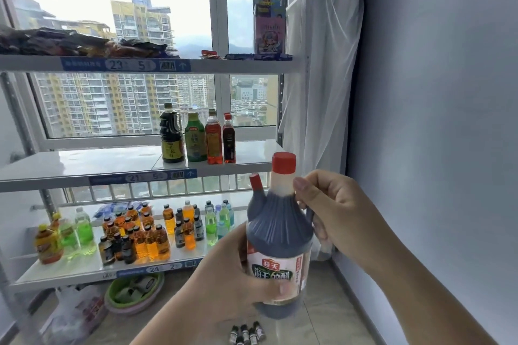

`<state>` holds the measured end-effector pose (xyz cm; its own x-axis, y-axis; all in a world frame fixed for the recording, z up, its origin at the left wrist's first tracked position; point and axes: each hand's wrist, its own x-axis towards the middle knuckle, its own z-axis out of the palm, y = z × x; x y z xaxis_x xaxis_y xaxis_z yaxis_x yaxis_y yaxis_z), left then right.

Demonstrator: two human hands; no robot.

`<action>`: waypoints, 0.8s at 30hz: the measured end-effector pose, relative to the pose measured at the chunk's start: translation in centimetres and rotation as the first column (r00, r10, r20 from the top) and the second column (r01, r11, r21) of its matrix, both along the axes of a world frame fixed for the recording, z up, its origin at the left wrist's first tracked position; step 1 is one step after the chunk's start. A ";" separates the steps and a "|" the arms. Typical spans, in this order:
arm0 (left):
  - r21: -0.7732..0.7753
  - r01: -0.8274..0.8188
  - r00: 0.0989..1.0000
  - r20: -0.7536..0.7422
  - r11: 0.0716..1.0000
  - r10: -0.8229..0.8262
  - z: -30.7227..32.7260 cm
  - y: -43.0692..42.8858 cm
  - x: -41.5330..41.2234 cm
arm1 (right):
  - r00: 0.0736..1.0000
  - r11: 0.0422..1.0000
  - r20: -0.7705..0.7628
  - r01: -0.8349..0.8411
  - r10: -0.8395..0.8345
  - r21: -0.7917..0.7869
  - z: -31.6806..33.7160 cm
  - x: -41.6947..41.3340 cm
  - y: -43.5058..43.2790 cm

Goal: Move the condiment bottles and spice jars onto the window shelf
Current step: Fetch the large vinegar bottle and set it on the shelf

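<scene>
Both hands hold the big dark vinegar bottle (277, 221) upright in the air, in front of the rack and low to the right of the middle shelf (84, 162). The left hand (235, 280) wraps round the lower body with its thumb pressed flat on the label. The right hand (336, 210) curls its fingers through the side handle, thumb against the neck just under the red cap (283, 162). Four bottles (196, 137) already stand in a row on that shelf by the window.
</scene>
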<state>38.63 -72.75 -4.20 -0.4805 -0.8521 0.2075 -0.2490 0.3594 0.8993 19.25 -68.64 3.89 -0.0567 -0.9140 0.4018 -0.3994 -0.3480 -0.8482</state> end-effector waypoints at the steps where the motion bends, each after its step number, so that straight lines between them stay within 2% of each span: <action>1: -0.002 0.007 1.000 -0.003 1.000 -0.007 0.1 -1.0 0.4 | 1.000 1.000 -0.003 0.001 -0.001 -0.005 0.0 0.4 -1.0; 8: -0.014 0.029 1.000 0.002 0.999 -0.029 -0.2 -6.7 2.3 | 0.999 0.999 0.016 0.035 -0.035 -0.020 -1.0 1.9 -6.5; 12: 0.027 0.046 0.999 -0.013 0.999 -0.045 -0.7 -9.5 1.9 | 0.999 1.000 0.036 -0.004 0.003 0.014 -1.3 1.2 -9.3; 24: -0.013 0.030 0.997 0.077 0.999 -0.029 -0.3 -18.9 -2.5 | 0.989 0.988 0.064 -0.135 0.131 0.074 -2.1 -2.4 -20.1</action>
